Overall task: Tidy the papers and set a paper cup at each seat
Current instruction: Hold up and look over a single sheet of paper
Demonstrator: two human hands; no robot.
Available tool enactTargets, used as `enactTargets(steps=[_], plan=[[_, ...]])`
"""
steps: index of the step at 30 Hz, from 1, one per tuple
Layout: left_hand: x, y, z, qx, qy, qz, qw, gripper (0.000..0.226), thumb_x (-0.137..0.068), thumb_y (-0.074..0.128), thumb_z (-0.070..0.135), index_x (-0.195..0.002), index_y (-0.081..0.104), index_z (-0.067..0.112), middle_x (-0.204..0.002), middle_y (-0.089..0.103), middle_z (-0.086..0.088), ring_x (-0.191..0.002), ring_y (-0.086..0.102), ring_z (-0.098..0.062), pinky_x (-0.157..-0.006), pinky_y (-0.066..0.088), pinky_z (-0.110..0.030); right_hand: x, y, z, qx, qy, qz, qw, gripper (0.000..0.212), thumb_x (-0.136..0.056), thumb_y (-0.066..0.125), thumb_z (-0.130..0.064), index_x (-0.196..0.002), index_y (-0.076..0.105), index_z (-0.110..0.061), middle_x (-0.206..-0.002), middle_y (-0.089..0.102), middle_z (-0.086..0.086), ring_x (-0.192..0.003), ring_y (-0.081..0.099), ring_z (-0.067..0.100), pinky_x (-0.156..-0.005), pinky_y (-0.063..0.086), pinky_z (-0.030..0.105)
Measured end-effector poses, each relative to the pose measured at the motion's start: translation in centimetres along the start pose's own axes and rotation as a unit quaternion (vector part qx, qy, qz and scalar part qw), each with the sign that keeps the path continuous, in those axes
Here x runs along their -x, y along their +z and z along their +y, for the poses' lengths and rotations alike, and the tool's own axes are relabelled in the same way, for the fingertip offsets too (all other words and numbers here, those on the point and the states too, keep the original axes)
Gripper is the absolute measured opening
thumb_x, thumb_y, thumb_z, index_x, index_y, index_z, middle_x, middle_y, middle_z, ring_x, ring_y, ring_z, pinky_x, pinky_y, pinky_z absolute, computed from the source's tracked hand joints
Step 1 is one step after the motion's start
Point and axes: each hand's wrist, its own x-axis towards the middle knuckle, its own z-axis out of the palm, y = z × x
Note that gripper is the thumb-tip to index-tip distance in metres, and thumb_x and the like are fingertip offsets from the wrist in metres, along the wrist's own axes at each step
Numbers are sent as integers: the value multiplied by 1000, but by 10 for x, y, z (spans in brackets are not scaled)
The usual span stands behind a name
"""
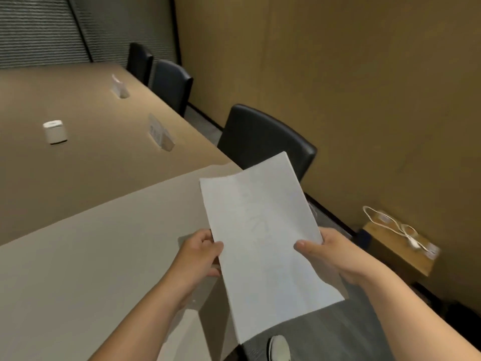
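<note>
I hold a stack of white papers (265,243) in the air over the near right corner of the table (91,251). My left hand (199,252) grips the stack's left edge, thumb on top. On the right edge my right hand (325,252) does the same. The sheets are roughly aligned and tilt away from me. No paper cup is clearly visible.
Three black chairs stand along the table's right side, the nearest (263,142). Two name cards (160,135) (119,87) and a small white device (55,132) stand on the table. A cardboard box (400,246) with a white cable sits by the wall.
</note>
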Motion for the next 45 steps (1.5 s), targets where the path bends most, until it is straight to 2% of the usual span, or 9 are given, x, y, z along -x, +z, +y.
enactTargets(steps=[4, 11, 15, 20, 25, 32, 37, 42, 45], plan=[[-44, 43, -12, 21, -44, 69, 996, 24, -92, 52, 1, -108, 66, 12, -98, 77, -12, -87, 75, -32, -74, 62, -46, -74, -42, 14, 29, 23, -85, 996, 20, -94, 60, -22, -112, 69, -19, -104, 78, 1, -95, 74, 23, -91, 56, 48], [-109, 101, -24, 29, -85, 162, 983, 27, -91, 49, -4, -100, 70, 9, -77, 76, -3, -73, 71, -28, -73, 61, -43, -167, -85, 27, 81, 25, -141, 986, 15, -89, 64, -28, -104, 69, -31, -95, 78, -12, -79, 75, 7, -61, 57, 21], [-148, 120, -36, -17, -140, 159, 977, 29, -88, 43, -7, -89, 68, 6, -77, 68, -11, -68, 67, -28, -61, 60, -33, -204, -91, 64, 68, 75, -76, 992, 19, -88, 65, -30, -100, 67, -15, -91, 74, -1, -77, 71, 16, -65, 54, 28], [-180, 136, -77, -132, -185, 178, 957, 19, -87, 54, 8, -100, 66, 16, -88, 73, -11, -79, 72, -33, -75, 61, -50, -225, -97, 116, 159, 125, -38, 979, 18, -91, 56, -6, -108, 60, -12, -98, 64, 3, -90, 61, 18, -80, 45, 24], [-188, 151, -75, -158, -189, 229, 942, 27, -92, 58, 9, -117, 64, 16, -102, 72, -6, -92, 67, -26, -85, 56, -39, -237, -103, 131, 206, 93, -13, 974, 21, -90, 56, -2, -103, 60, -19, -87, 62, -4, -80, 57, 12, -63, 40, 15], [-180, 152, -78, -200, -200, 223, 933, 34, -92, 53, 1, -123, 58, 12, -104, 68, -6, -85, 66, -22, -62, 53, -23, -242, -98, 138, 245, 55, -12, 968, 25, -87, 59, -1, -105, 64, -18, -95, 66, 3, -90, 60, 19, -79, 41, 23], [-171, 144, -79, -181, -196, 245, 932, 38, -89, 58, 3, -126, 58, 12, -109, 67, -4, -102, 61, -23, -88, 49, -30, -244, -87, 140, 265, 39, 4, 963, 27, -87, 58, -4, -111, 65, -16, -102, 65, 4, -95, 61, 21, -79, 41, 25], [-149, 123, -81, -119, -161, 239, 950, 42, -90, 62, 13, -131, 53, 17, -105, 62, 2, -93, 63, -20, -80, 54, -32, -226, -73, 114, 316, -25, 37, 948, 27, -92, 57, -13, -118, 58, -20, -111, 56, 5, -87, 58, 19, -70, 47, 30], [-122, 101, -86, -99, -132, 227, 960, 28, -93, 61, 14, -120, 58, 21, -103, 64, 1, -81, 65, -12, -60, 52, -12, -208, -40, 89, 316, -125, -24, 940, 25, -91, 56, -10, -113, 61, -22, -106, 56, 1, -81, 57, 14, -68, 43, 25]])
